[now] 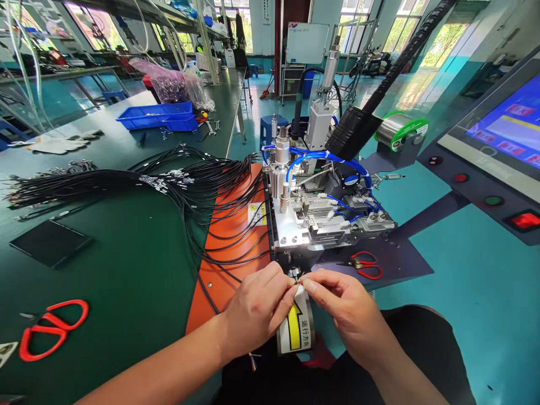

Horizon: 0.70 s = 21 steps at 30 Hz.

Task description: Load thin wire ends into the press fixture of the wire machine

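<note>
My left hand (264, 301) is closed in a pinch just in front of the machine. Facing it, my right hand (350, 306) pinches too, and the fingertips of both nearly meet. A tiny wire end (299, 281) shows between them, mostly hidden by the fingers. Right behind the fingertips is the front of a silver bench machine (291, 225) with blue air tubes. Below them is a white label with a yellow arrow (294, 326). Stripped coloured wires (253, 361) hang beneath my left forearm. Black cables (228, 261) run across the orange plate (232, 236) beside my left hand.
Red-handled scissors (54, 329) lie on the green table, another red-handled pair (365, 264) by the machine. A bundle of black cables (84, 185), a blue tray (158, 116) and a black flat pad (51, 242) are leftward. A solder spool (400, 130) and control screen (510, 124) stand right.
</note>
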Tool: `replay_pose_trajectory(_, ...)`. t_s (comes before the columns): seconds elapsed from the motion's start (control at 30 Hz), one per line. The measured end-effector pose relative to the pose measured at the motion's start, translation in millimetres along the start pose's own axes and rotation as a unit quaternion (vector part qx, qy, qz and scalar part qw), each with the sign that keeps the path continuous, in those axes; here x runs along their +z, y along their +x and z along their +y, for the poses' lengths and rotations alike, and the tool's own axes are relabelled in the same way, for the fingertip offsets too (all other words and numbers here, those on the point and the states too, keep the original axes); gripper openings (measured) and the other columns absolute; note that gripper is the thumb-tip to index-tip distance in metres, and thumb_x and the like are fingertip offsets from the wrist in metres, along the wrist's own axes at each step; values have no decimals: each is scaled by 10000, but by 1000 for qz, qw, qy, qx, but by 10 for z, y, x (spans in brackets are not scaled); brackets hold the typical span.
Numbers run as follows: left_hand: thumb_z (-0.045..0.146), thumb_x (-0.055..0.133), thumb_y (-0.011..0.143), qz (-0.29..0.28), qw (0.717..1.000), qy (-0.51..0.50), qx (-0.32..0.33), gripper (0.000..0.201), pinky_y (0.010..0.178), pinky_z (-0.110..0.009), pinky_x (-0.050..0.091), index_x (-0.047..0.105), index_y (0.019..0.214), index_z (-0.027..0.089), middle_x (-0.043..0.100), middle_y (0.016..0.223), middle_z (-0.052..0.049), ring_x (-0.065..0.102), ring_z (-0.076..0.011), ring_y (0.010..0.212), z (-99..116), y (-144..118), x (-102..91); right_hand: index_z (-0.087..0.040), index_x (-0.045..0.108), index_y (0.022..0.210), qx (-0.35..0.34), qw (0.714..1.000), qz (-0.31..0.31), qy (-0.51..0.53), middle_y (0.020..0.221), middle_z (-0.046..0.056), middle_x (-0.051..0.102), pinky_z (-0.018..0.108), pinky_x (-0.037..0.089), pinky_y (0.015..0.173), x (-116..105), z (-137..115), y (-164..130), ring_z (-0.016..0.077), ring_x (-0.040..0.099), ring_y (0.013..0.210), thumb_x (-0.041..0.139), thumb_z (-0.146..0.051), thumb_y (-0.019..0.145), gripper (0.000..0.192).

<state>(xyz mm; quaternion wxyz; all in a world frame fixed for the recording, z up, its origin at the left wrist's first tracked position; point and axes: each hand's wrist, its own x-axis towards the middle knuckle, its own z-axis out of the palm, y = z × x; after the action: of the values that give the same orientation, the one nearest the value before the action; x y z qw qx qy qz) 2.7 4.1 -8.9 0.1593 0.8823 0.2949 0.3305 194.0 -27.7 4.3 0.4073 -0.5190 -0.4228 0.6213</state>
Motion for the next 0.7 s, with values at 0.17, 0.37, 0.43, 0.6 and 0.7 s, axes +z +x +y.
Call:
replay_pose_trajectory(0.17,105,499,940,14,1000,6,0,42,668,-291,338,523,907,112,468,810,-44,403,-144,788,8,10,-6,-144,728,1056,13,997,46,65,930,80,649,262,462,745,144,35,-34,158,558,845,700,-463,833,390)
replay_pose_trajectory(0.37,109,494,944,19,999,26,2,84,644,-287,322,518,863,113,444,784,-44,392,-147,770,12,8,7,-145,728,1034,-36,994,100,-40,921,70,647,256,463,746,217,26,-88,162,572,845,650,-478,871,379)
replay_pose_trajectory(0.43,121,486,952,14,1000,28,0,100,641,-287,324,528,862,111,454,785,-47,395,-150,767,13,7,10,-153,721,1046,-44,993,88,-67,934,67,644,263,462,748,187,14,-92,165,575,853,628,-483,888,377)
replay_pose_trajectory(0.6,141,470,960,9,999,32,4,140,641,-298,329,565,866,101,484,778,-57,398,-163,772,6,3,15,-162,727,1015,-54,989,76,-111,939,66,646,274,455,752,113,9,-70,174,585,871,610,-493,899,370)
replay_pose_trajectory(0.7,157,459,966,3,999,36,0,177,642,-307,333,587,863,91,496,778,-64,401,-169,767,10,7,13,-163,728,1043,-47,991,72,-100,952,65,652,274,460,757,101,22,-51,177,589,884,622,-496,890,381)
